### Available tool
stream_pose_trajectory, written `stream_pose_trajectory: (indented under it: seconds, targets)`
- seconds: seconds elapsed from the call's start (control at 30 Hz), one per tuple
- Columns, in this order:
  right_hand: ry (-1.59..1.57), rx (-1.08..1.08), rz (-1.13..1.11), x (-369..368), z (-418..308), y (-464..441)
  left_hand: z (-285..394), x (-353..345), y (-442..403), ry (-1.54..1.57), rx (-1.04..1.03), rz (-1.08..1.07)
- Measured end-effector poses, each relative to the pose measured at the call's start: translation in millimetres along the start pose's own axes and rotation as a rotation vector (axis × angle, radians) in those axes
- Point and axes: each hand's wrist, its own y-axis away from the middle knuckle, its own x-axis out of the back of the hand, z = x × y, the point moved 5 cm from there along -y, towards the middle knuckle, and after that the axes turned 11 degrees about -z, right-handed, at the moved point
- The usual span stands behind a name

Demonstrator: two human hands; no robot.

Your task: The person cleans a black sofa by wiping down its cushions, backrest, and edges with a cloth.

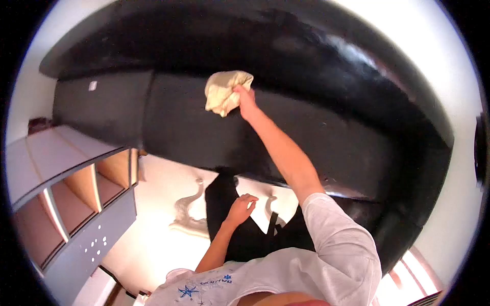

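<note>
My right hand (246,102) reaches far out over the black leather-like sofa (296,120). It is closed on a crumpled pale yellow cloth (222,92), which lies against the sofa where the seat meets the backrest. My left hand (241,209) hangs low in front of my dark trousers, near the sofa's front edge. Its fingers are loosely bent and a little apart, with nothing visible in them.
A grey cabinet (116,211) with open wood-lined compartments stands at the left. Curved pale sofa legs (188,205) rest on the light floor (153,209). A small white label (93,85) marks the sofa's left section. White wall (462,102) shows at the right.
</note>
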Motion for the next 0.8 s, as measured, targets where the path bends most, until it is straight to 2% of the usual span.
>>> stream_pose_trajectory:
  seconds: [0.03,0.07,0.1,0.13,0.17,0.23,0.27,0.3,0.33,0.4,0.43,0.47,0.5,0.53,0.57,0.7,0.73,0.8]
  targets:
    - [-0.027,-0.035,0.010,-58,15,18,15,42,24,0.054,0.003,0.101]
    - [-0.135,-0.035,-0.081,-91,43,25,31,77,42,0.083,0.012,0.147]
    - [-0.199,-0.102,-0.077,-130,64,44,34,116,68,0.120,0.012,0.189]
    - [-0.237,-0.140,-0.148,-165,81,68,35,156,100,0.072,-0.089,0.309]
    - [-0.282,-0.166,-0.183,-182,96,90,67,202,129,0.124,-0.039,0.445]
    - [-0.263,-0.266,-0.246,-220,99,147,79,275,199,0.101,0.038,0.702]
    - [-0.233,-0.333,-0.274,-216,97,167,120,309,232,-0.034,-0.051,0.855]
    - [-0.148,-0.347,-0.261,-230,82,196,143,342,270,-0.040,-0.096,0.997]
    - [-0.148,-0.411,-0.334,-223,91,204,167,368,311,-0.064,-0.174,1.170]
    - [-0.054,-0.458,-0.322,-226,56,249,250,399,387,-0.073,-0.579,1.425]
    - [0.004,-0.477,-0.293,-226,33,269,291,399,429,-0.373,-0.755,1.534]
    - [0.059,-0.497,-0.253,-217,13,280,341,390,460,-0.435,-1.039,1.592]
    - [0.084,-0.439,-0.259,-196,9,278,389,380,490,-0.535,-1.305,1.625]
    - [0.147,-0.498,-0.196,-180,-1,282,436,367,492,-0.245,-1.748,1.673]
    - [0.172,-0.481,-0.220,-172,-28,298,463,348,515,-0.172,-1.824,0.934]
    - [0.214,-0.275,-0.109,-115,-91,335,523,291,538,-0.419,-1.949,1.121]
    - [0.167,-0.262,-0.052,-51,-78,310,535,274,540,-0.484,-1.979,1.180]
    - [0.138,-0.127,-0.012,14,-91,317,556,241,545,-0.651,-2.059,1.261]
